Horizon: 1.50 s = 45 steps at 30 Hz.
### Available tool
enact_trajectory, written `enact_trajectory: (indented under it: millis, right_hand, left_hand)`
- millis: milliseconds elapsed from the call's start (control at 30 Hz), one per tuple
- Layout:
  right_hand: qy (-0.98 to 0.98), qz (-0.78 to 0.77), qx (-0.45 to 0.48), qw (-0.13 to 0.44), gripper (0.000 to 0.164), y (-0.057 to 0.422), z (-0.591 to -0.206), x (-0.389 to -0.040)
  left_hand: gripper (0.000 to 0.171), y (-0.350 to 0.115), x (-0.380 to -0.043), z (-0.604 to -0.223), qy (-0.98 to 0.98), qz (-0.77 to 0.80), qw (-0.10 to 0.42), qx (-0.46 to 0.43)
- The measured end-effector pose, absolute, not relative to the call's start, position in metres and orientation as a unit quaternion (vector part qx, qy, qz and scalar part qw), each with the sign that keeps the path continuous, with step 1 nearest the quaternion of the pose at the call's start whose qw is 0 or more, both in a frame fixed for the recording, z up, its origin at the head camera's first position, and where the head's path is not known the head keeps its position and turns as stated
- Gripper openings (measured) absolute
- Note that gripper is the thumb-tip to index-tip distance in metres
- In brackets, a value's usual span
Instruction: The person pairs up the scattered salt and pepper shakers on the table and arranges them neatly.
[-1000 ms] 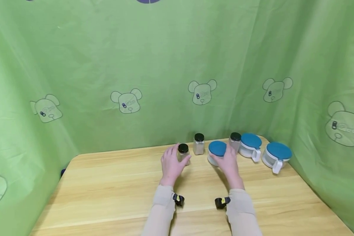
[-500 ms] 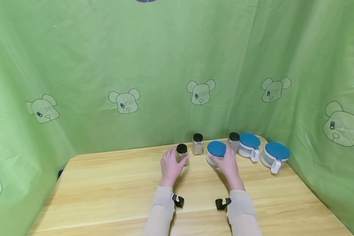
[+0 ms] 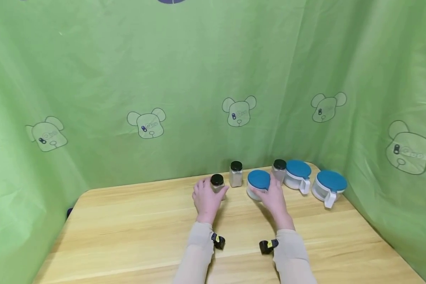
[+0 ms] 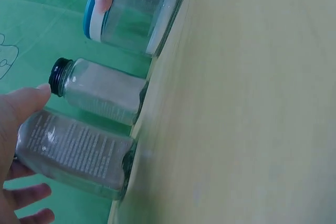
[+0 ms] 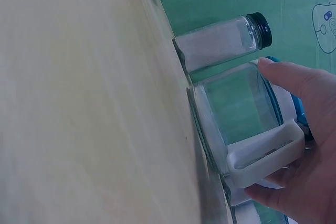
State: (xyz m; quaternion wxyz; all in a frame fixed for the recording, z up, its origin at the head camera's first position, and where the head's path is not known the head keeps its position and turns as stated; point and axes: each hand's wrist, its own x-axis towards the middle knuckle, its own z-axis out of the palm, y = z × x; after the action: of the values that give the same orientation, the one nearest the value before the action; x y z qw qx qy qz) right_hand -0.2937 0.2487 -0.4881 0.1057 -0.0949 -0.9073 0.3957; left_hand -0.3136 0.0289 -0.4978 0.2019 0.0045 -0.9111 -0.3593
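Observation:
My left hand (image 3: 207, 199) is around a square glass spice jar (image 4: 79, 150) with a black lid; thumb on one side, fingers spread on the other. Its base stands at the table surface. My right hand (image 3: 274, 198) holds a round glass seasoning jar (image 5: 236, 103) with a blue lid and white handle, thumb near the lid and fingers beside the handle. This jar also stands upright. Between the hands is a second black-lidded spice jar (image 3: 236, 177), filled with pale powder. A third spice jar (image 3: 279, 173) is partly hidden behind my right fingers.
Two more blue-lidded seasoning jars with white handles, one nearer the back (image 3: 298, 173) and one at the right (image 3: 329, 185), stand at the table's back right corner. The wooden table (image 3: 135, 228) is bordered by a green curtain (image 3: 184, 150) with bear prints.
The head view has shifted slightly, so jars and curtain appear a little further left. My left wrist has moved slightly right. The jars keep their places relative to each other.

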Motion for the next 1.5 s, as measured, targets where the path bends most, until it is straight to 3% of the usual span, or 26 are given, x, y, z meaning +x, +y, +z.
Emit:
enact_trajectory:
  millis: [633,1500]
  right_hand:
    - [-0.912,0.386,-0.095,0.103,0.102,0.249,-0.487,-0.293]
    - [-0.908,0.399,-0.093,0.088,0.103,0.256,-0.491,-0.299]
  left_hand:
    - [0.059,0.024,-0.314,-0.492,-0.901,-0.382,0.206,-0.017]
    - [0.054,0.006,-0.316,-0.491,-0.880,-0.454,0.135,-0.042]
